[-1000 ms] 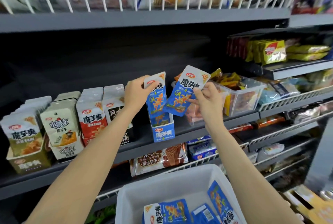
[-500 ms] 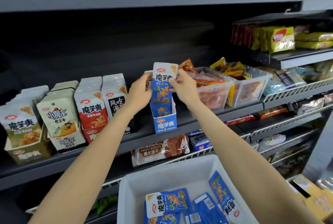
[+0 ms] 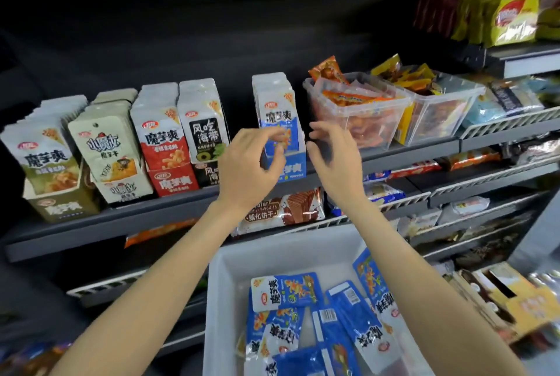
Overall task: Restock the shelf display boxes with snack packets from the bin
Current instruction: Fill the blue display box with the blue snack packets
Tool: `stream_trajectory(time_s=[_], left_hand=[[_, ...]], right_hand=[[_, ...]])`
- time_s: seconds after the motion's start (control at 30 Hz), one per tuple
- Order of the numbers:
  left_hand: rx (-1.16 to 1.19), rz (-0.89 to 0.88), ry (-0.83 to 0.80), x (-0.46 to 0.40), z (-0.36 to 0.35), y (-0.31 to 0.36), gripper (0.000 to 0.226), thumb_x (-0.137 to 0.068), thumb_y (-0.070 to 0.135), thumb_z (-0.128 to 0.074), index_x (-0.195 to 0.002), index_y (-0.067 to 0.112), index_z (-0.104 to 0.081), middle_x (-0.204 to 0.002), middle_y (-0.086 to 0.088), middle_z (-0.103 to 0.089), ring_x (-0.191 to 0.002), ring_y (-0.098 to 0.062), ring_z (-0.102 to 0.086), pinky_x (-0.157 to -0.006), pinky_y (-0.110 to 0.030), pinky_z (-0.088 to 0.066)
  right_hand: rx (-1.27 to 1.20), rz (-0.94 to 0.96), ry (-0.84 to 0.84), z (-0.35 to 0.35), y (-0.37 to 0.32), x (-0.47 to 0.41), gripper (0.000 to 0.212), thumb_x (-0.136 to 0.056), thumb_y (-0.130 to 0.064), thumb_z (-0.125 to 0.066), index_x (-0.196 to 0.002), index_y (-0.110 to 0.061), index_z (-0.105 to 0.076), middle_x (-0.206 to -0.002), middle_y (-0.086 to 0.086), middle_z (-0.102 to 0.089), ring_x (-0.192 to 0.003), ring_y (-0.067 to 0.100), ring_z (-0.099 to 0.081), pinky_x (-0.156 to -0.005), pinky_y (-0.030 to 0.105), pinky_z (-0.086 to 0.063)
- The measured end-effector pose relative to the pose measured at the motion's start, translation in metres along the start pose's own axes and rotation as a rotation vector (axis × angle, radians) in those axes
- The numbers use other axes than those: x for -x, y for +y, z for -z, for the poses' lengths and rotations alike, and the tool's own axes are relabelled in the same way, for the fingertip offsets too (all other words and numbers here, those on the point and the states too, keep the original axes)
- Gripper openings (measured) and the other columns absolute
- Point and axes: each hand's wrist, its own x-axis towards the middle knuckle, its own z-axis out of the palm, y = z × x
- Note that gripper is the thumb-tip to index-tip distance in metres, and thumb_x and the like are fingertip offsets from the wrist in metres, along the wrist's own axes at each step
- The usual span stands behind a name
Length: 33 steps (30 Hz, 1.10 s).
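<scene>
Both hands are coming off empty now: left hand [image 3: 247, 163] and right hand [image 3: 333, 160] are hovering apart, fingers loosely spread, neither clamped on anything, though motion blur is softening the fingertips. Half a second ago they were together on a blue packet, seating it; a second ago the right was carrying it in. That packet is now standing with the blue packets [image 3: 274, 109] in the blue display box [image 3: 288, 171], which is sitting between and just behind the two hands, partly hidden by the left fingers. So one placement looks done. Left of the left hand, the black, red, cream and green boxes are looking full. Right of the right hand, a clear tub [image 3: 357, 112] of orange snacks. Below the forearms, the white bin [image 3: 230, 284] is holding several more loose blue packets [image 3: 286, 289], so restocking is likely continuing with another reach down.
</scene>
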Motion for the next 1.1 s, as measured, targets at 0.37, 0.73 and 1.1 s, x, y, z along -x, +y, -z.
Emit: stream_trajectory(time_s=[0.37,0.73,1.1], left_hand=[[-0.111,0.200,-1.111,0.171,-0.011,0.003,0.045,-0.089,0.044,-0.057,-0.130,0.029,-0.050,-0.127,0.009,-0.054,-0.120,-0.011,-0.044,-0.096,-0.031,-0.042],[-0.215,0.413,-1.368,0.226,-0.039,-0.016,0.078,-0.084,0.054,-0.059,-0.148,0.027,-0.022,-0.155,-0.001,-0.019,-0.140,-0.023,-0.020,-0.112,-0.043,-0.026],[-0.198,0.522,-1.260,0.227,-0.033,-0.018,0.070,-0.085,0.051,-0.061,-0.144,0.026,-0.033,-0.141,-0.003,-0.042,-0.127,-0.020,-0.039,-0.100,-0.034,-0.037]], right_hand=[[0.399,-0.255,-0.945,0.046,0.053,0.153,0.024,-0.094,-0.023,-0.052,-0.117,-0.021,-0.060,-0.118,-0.004,-0.061,-0.106,0.017,-0.056,-0.085,0.022,-0.036],[0.912,-0.263,-1.517,0.029,0.056,0.213,0.080,-0.085,-0.046,-0.063,-0.142,-0.006,-0.024,-0.139,0.015,-0.032,-0.125,0.036,-0.038,-0.096,0.043,-0.042],[0.769,-0.441,-1.268,0.050,0.049,0.206,0.030,-0.094,-0.012,-0.047,-0.124,-0.007,-0.047,-0.120,0.012,-0.058,-0.110,0.029,-0.059,-0.081,0.035,-0.048]])
